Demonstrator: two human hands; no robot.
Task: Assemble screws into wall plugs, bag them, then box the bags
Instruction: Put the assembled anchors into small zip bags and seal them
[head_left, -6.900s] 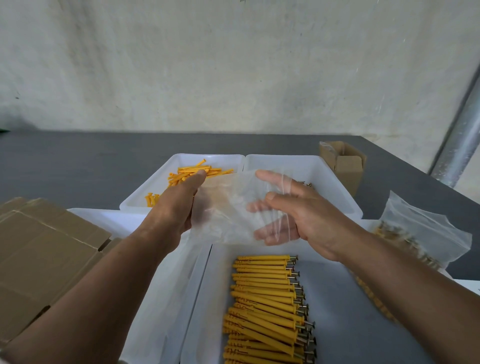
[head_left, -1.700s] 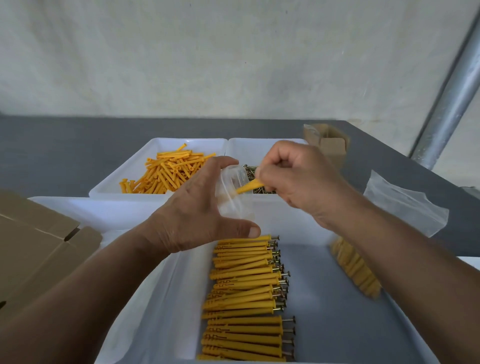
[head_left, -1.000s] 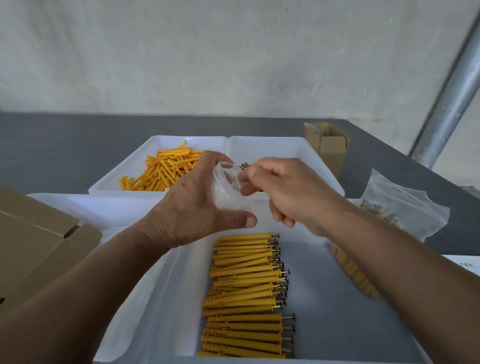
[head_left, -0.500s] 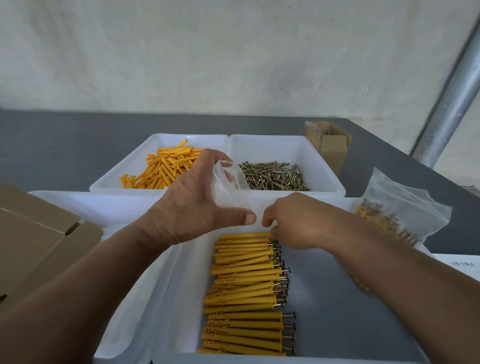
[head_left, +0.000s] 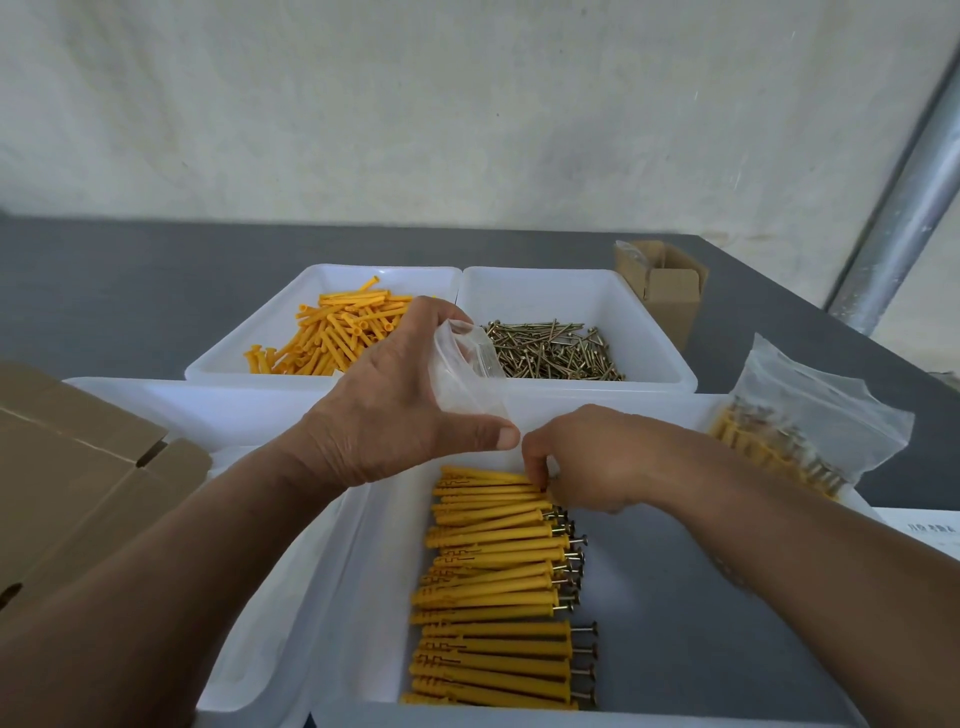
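The clear bag (head_left: 464, 375) is held up in the left hand (head_left: 395, 415), thumb and fingers curled round its sides, its mouth gaping toward the right hand (head_left: 589, 460) just beside it. The right hand's fingers are curled down and pinch the end of the row of assembled plugs (head_left: 493, 566) farthest from the person. That row runs back from under the right hand toward the person, screw heads on the right hand's side, along the left part of the near tray (head_left: 358, 587). Right of the row the tray floor is bare as far as the right forearm.

Beyond the left hand a tray (head_left: 249, 343) holds loose plugs (head_left: 337, 332). Edge to edge with it, beyond the right hand, another tray (head_left: 649, 322) holds screws (head_left: 553, 351). Outward of the right hand a filled bag (head_left: 795, 431) leans at the near tray's corner, and a small carton (head_left: 665, 291) stands farther off. Outward of the left forearm lies a flat cardboard box (head_left: 78, 467). Grey worktop (head_left: 130, 291) stretches beyond the far trays.
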